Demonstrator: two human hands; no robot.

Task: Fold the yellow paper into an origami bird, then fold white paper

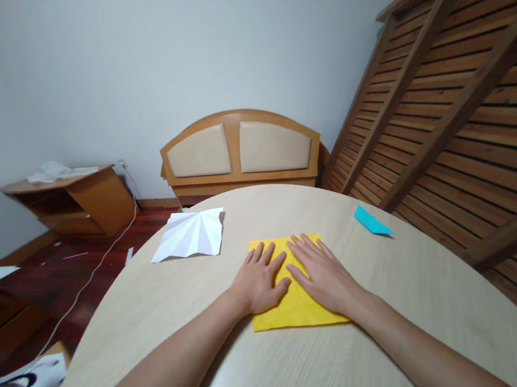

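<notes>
A yellow sheet, which looks like paper or thin cloth, lies flat on the round wooden table in front of me. My left hand rests palm down over its left side, fingers spread. On the right side of the same sheet, my right hand lies flat with its fingers apart. Parts of the sheet are hidden beneath both hands. Neither hand grasps anything. The thumbs point toward each other across a strip of bare yellow.
A creased white paper lies at the table's far left, and a small folded turquoise paper at the right. Beyond stand a headboard and a low cabinet. Slatted wood leans along the right. A white cable crosses the floor.
</notes>
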